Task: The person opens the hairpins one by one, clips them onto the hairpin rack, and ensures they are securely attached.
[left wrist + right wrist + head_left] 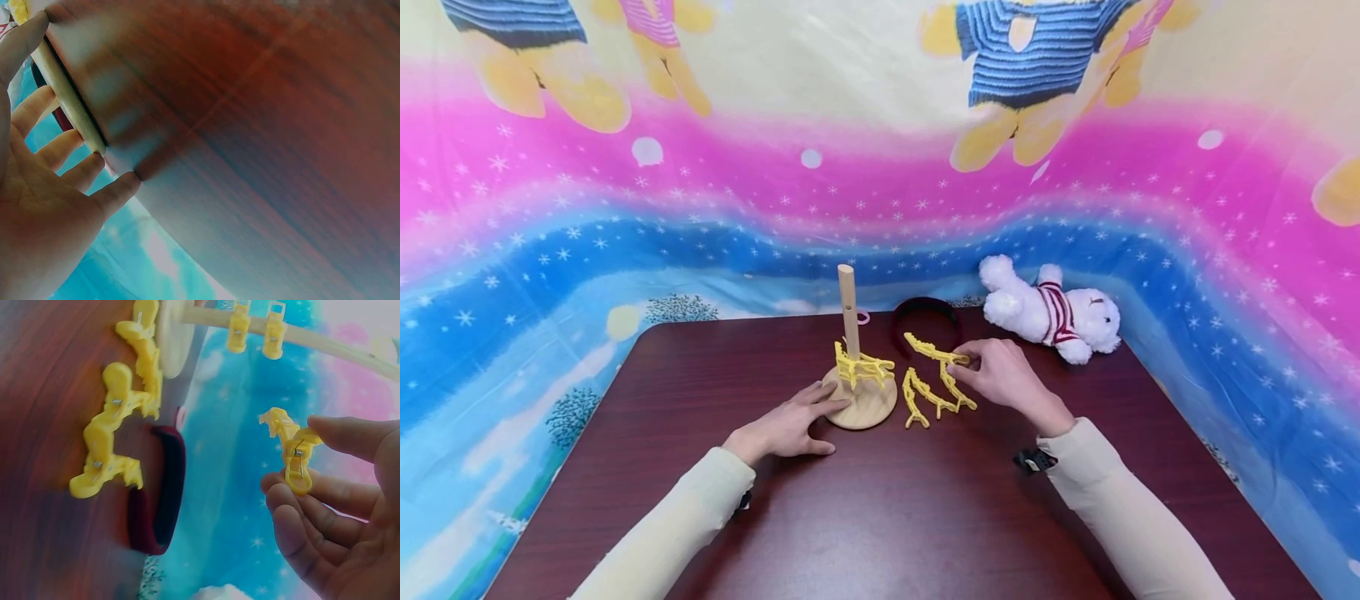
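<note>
A pale wooden stand with a round base (865,414) and an upright post (848,308) is on the dark red-brown table. Two yellow spring clips (274,334) are on the post, low down. My left hand (786,427) touches the left side of the base, its fingers spread; in the left wrist view, the fingertips meet the base's edge (72,94). Between thumb and fingers, my right hand (1003,373) pinches another yellow spring clip (299,464) by its handles, to the right of the stand. More yellow clips (115,403) lie on the table nearby.
A dark red headband (958,321) lies behind the clips, with a small pink ring (864,317) behind the post. A white plush bear (1018,312) in a striped top lies at the back right. Printed cloth (850,192) hangs around the table.
</note>
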Tool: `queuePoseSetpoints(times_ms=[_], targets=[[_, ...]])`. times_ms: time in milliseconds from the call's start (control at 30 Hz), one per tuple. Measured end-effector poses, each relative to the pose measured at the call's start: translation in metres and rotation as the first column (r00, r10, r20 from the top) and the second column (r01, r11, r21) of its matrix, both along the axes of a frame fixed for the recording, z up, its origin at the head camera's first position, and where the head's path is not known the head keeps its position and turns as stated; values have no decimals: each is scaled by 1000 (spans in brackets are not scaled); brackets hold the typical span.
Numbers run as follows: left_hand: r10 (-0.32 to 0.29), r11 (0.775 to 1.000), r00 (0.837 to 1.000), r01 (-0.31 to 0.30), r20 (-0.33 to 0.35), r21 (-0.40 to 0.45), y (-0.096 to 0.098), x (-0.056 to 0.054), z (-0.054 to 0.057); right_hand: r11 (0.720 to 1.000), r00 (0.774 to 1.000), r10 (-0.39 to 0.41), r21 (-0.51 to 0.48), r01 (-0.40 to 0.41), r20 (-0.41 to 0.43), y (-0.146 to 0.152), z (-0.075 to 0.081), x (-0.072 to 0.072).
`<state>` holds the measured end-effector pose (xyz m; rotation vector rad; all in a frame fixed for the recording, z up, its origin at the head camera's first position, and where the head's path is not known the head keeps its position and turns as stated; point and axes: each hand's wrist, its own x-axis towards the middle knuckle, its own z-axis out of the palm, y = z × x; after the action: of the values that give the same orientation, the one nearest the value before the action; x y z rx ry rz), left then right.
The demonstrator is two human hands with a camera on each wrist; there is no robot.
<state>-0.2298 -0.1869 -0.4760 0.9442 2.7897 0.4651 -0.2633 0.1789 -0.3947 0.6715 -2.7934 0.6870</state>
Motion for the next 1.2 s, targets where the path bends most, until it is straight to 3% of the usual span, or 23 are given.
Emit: queuePoseSetpoints(times_ms=[233, 633, 900, 1200], targets=[[0, 1000, 1000, 0, 3, -4, 0, -1, -1, 999, 999, 52, -1, -52, 15, -10, 9, 8], [-4, 1000, 1000, 4, -10, 2, 0, -1, -2, 990, 990, 139, 22, -138, -34, -31, 17, 18], [7, 1000, 1000, -7, 3, -5, 0, 1, 0, 985, 982, 171, 27, -169, -81, -44, 17, 16], [10, 1000, 1000, -10, 16, -6, 0, 1, 1, 984, 982, 175, 18, -175, -72, -59, 17, 11]])
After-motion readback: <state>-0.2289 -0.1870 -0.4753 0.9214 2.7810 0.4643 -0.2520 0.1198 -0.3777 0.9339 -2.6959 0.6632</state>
